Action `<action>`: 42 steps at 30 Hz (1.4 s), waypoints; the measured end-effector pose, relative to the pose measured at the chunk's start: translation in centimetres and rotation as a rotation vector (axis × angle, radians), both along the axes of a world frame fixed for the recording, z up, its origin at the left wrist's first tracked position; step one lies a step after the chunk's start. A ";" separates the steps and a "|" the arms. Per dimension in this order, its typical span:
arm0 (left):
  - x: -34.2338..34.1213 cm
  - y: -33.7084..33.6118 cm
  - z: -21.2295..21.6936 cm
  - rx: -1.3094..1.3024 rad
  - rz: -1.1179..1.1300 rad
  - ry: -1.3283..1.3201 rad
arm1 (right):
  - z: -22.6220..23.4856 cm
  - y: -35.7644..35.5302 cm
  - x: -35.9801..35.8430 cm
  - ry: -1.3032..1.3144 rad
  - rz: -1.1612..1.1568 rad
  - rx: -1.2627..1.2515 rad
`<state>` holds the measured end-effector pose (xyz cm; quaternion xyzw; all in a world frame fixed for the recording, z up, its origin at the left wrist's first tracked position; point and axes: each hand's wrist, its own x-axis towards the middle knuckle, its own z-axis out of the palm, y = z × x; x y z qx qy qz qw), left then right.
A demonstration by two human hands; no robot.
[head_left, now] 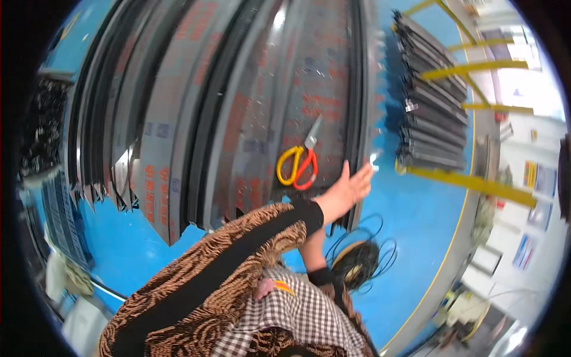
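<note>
By right edge of profiles (321, 53), your left hand (347, 191) has fingers apart; right hand hidden, can't tell grip. Scissors (310, 141) lie loose on top: tilting profiles could slide them off.

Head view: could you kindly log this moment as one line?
left hand: open, at edge of profiles; right hand: hidden; scissors: lying on profiles

Dk gry profile stack (253, 113) carries red/yel-handled scissors (310, 143) lying directly on top.
</note>
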<state>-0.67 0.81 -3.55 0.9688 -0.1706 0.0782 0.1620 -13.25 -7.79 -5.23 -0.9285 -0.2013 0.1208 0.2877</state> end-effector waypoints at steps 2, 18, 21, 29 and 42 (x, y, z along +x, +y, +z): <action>0.3 0.0 0.8 0.052 -0.064 0.019 | -4.2 3.7 2.9 -0.040 -0.027 0.051; 1.5 -1.5 -1.3 0.430 -0.102 -0.067 | -2.5 5.8 4.5 -0.236 -0.190 0.496; 2.6 -1.4 1.7 0.393 -0.203 -0.027 | 0.9 1.8 0.1 0.460 -0.092 0.293; 2.5 -13.0 3.7 0.320 -0.898 0.723 | -2.4 -9.3 -17.0 0.616 -0.548 0.643; 0.6 -15.8 -2.9 0.818 -1.042 1.338 | -3.7 -6.2 -13.0 0.454 -0.667 0.790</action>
